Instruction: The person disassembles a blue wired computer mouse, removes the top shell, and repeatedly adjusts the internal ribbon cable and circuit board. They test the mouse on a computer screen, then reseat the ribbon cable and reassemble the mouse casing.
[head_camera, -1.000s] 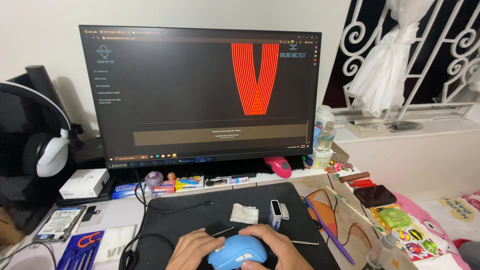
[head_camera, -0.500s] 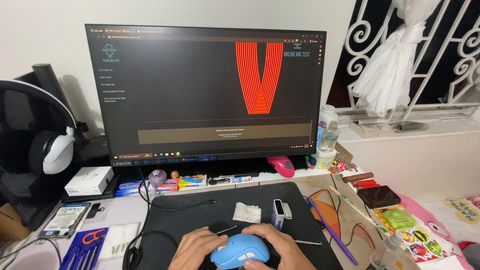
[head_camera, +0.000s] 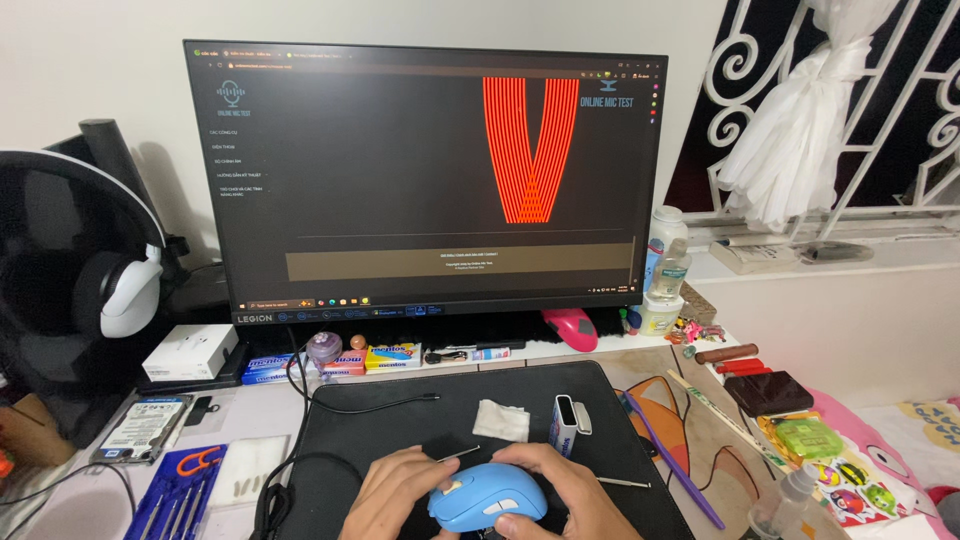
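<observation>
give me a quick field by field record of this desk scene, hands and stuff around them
left hand: left hand cups the left side of the blue computer mouse
right hand: right hand wraps the mouse's right side and top
surface: black desk mat
near the hands: folded white cloth, small upright white and blue box, thin metal pin
behind: monitor switched on, showing a dark page with a red striped V shape
left side: white headphones, screwdriver set
right side: purple stick

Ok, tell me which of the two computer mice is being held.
The blue mouse, cupped between the left hand and right hand on the black mat. The pink mouse lies untouched under the monitor.
</observation>
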